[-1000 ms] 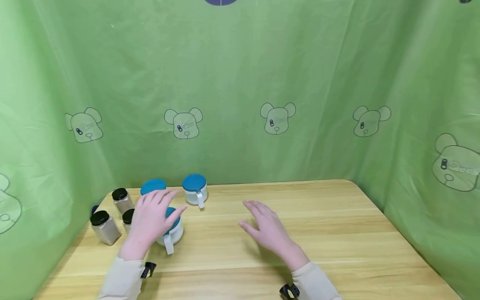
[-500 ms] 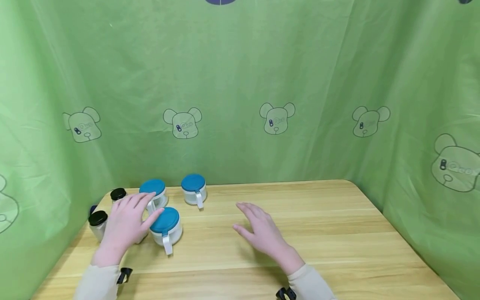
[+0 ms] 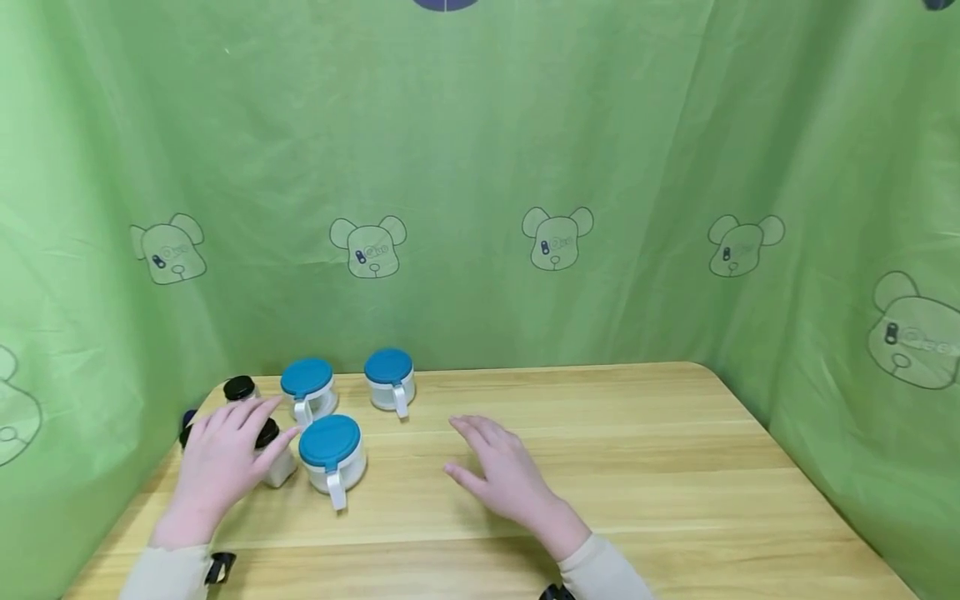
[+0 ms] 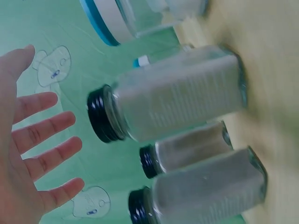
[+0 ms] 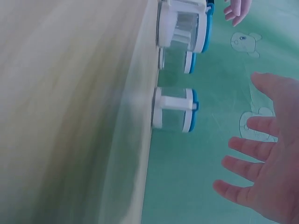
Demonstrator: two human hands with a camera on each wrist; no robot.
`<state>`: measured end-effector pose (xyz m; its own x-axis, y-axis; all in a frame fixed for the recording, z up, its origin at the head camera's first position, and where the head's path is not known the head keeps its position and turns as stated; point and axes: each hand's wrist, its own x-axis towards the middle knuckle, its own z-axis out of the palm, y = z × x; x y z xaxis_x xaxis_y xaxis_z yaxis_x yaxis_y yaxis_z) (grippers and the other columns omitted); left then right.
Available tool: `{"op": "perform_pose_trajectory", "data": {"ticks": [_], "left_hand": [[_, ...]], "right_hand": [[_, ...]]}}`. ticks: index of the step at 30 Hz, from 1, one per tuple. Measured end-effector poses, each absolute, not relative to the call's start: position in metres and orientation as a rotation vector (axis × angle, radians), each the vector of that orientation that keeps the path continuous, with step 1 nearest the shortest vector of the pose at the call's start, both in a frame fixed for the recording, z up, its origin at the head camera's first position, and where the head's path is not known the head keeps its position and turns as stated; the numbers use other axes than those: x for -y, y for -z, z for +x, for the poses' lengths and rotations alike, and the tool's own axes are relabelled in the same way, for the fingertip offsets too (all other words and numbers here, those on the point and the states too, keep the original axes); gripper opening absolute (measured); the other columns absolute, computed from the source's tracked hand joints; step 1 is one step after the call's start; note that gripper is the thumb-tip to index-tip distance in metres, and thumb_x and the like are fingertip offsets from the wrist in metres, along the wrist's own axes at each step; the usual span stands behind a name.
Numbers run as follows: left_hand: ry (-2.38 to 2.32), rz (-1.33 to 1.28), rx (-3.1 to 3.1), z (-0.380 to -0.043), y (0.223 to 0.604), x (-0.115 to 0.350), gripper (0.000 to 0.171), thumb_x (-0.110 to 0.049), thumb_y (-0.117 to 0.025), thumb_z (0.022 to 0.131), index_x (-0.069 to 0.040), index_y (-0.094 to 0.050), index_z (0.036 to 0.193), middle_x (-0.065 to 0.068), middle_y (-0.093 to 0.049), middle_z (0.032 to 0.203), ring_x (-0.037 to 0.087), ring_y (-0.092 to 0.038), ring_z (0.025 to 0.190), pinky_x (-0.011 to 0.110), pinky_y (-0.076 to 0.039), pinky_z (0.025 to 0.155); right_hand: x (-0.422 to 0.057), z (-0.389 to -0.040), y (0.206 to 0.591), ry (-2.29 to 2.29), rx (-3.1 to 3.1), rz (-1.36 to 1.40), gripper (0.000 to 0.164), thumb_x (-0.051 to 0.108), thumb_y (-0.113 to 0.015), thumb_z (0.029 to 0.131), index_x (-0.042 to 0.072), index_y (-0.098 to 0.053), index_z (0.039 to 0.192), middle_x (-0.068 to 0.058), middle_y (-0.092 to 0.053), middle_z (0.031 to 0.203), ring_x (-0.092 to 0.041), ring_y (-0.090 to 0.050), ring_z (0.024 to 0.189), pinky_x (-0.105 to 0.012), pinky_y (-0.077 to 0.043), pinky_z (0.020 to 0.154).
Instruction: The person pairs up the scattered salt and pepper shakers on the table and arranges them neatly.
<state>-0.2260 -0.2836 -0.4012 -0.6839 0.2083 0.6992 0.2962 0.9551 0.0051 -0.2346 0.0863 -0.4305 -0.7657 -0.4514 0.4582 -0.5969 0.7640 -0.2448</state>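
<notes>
Spread left hand (image 3: pixel 225 458) by black-lidded jars (image 4: pixel 180 95), spread right hand (image 3: pixel 506 475) above the counter (image 3: pixel 637 467).
In the head view the left hand, lower left, has its fingers apart and seems to hover just off the jars, though it hides part of them; three stand upright at the left of the frame. The right hand, fingers likewise apart, hangs at lower centre. Three blue-lidded pots (image 3: pixel 331 442) stand left of centre, the nearest just beside a jar. A green bear-print curtain (image 3: pixel 480 133) fills the upper frame.
</notes>
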Motion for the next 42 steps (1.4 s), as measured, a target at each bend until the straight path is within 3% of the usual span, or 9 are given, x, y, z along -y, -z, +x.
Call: {"op": "perform_pose_trajectory", "data": {"ticks": [11, 20, 32, 42], "left_hand": [[0.148, -0.318, 2.385, -0.225, 0.408, 0.298, 0.056, -0.038, -0.076, 0.077, -0.011, -0.063, 0.124, 0.016, -0.065, 0.123, 0.038, -0.057, 0.112, 0.059, -0.039, 0.096], [0.110, -0.281, 2.428, -0.227, 0.412, 0.307, 0.062, -0.049, -0.075, 0.076, -0.014, -0.063, 0.125, 0.015, -0.064, 0.126, 0.037, -0.053, 0.115, 0.059, -0.035, 0.097], [0.087, -0.211, 2.549, -0.228, 0.417, 0.317, 0.074, -0.058, -0.073, 0.075, -0.009, -0.059, 0.128, 0.020, -0.064, 0.117, 0.039, -0.049, 0.115, 0.062, -0.030, 0.099], [0.101, -0.207, 2.557, -0.230, 0.422, 0.319, 0.074, -0.058, -0.075, 0.073, -0.005, -0.061, 0.124, 0.022, -0.064, 0.113, 0.040, -0.047, 0.114, 0.062, -0.029, 0.101]], "right_hand": [[-0.058, -0.233, 0.433, -0.543, 2.641, 0.832, 0.067, 0.048, -0.061, 0.091, 0.013, -0.043, 0.145, -0.009, -0.052, 0.143, -0.029, -0.050, 0.132, -0.051, -0.043, 0.106], [-0.032, -0.235, 0.429, -0.574, 2.650, 0.851, 0.068, 0.052, -0.057, 0.093, 0.017, -0.039, 0.149, -0.008, -0.050, 0.145, -0.027, -0.048, 0.134, -0.050, -0.044, 0.105], [-0.003, -0.242, 0.425, -0.565, 2.696, 0.832, 0.069, 0.054, -0.054, 0.094, 0.019, -0.036, 0.150, -0.006, -0.046, 0.149, -0.026, -0.045, 0.137, -0.049, -0.043, 0.106], [0.028, -0.243, 0.427, -0.594, 2.765, 0.746, 0.076, 0.060, -0.054, 0.091, 0.013, -0.038, 0.149, -0.010, -0.045, 0.149, -0.028, -0.043, 0.137, -0.049, -0.044, 0.105]]}}
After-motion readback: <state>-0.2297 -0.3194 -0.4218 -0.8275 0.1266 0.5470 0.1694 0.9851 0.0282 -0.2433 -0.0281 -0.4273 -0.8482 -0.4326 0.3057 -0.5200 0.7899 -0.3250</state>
